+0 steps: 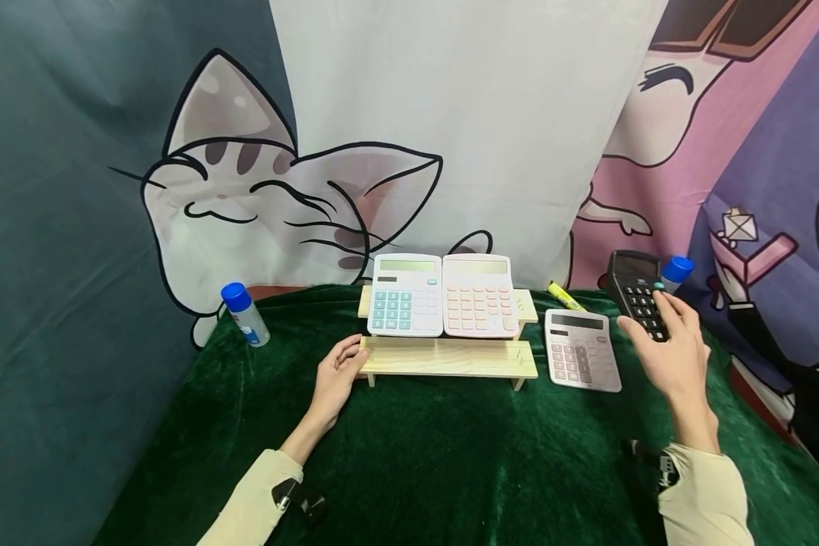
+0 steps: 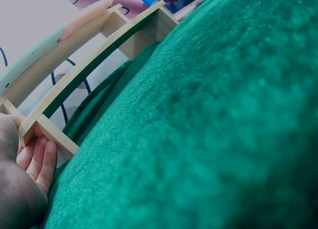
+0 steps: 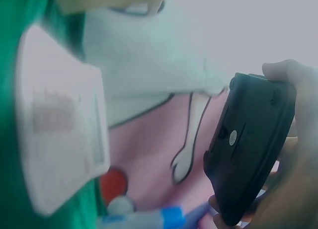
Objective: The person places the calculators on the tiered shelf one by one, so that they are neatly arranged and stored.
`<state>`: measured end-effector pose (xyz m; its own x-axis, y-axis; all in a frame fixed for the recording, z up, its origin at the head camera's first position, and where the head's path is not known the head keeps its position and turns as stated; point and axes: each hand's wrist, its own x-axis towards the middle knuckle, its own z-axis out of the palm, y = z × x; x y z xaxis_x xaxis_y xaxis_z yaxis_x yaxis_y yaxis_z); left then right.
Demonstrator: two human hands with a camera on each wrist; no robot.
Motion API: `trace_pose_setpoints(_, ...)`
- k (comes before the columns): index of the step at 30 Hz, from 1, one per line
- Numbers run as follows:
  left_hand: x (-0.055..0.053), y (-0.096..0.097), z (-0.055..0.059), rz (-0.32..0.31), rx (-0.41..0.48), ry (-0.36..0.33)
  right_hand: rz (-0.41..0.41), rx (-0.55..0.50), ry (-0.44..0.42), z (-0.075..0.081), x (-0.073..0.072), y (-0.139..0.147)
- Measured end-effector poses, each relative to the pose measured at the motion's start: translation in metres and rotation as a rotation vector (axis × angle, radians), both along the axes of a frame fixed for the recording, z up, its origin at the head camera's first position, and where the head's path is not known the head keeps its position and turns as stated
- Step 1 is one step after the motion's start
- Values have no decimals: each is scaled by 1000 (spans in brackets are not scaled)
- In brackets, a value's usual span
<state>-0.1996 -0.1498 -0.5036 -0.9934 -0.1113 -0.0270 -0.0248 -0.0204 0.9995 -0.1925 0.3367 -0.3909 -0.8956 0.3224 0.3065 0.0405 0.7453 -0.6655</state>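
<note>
My left hand (image 1: 334, 383) holds the left end of a two-step wooden stand (image 1: 450, 358), thumb on the front step. In the left wrist view its fingers (image 2: 45, 164) lie against the stand's end leg. A white calculator with teal keys (image 1: 390, 309) and one with pink keys (image 1: 479, 303) lean side by side on the rear step. My right hand (image 1: 682, 360) grips a black calculator (image 1: 638, 282) above the cloth at the right; its dark back (image 3: 253, 139) shows in the right wrist view. Below and left of it lies a pale pink calculator (image 1: 599, 364).
Dark green cloth (image 1: 437, 462) covers the table. A blue-capped bottle (image 1: 249, 317) stands at the left; another blue cap (image 1: 678, 268) shows behind the black calculator. A yellow marker (image 1: 565, 296) lies at the back right. Printed curtains (image 1: 478, 114) hang behind.
</note>
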Motion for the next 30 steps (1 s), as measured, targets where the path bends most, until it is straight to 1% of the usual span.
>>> trace_pose_setpoints(4,0,0,0,-5,-4,-1,59,14,64,10,5,-22)
trace_pose_setpoints(9,1,0,-2,-7,-9,-5,146,56,146,15,10,-47)
trace_pose_setpoints(13,1,-1,-1,-7,4,0,205,78,222,15,12,-65)
trace_pose_setpoints(17,0,-1,0,-8,9,10,275,90,270,15,15,-83)
trace_pose_setpoints(22,0,-1,2,-13,16,6,377,105,340,10,19,-107)
trace_pose_setpoints(26,0,-1,1,-7,16,6,456,121,382,9,26,-126)
trace_pose_setpoints(30,-1,-1,-1,-3,16,10,548,152,396,10,35,-145)
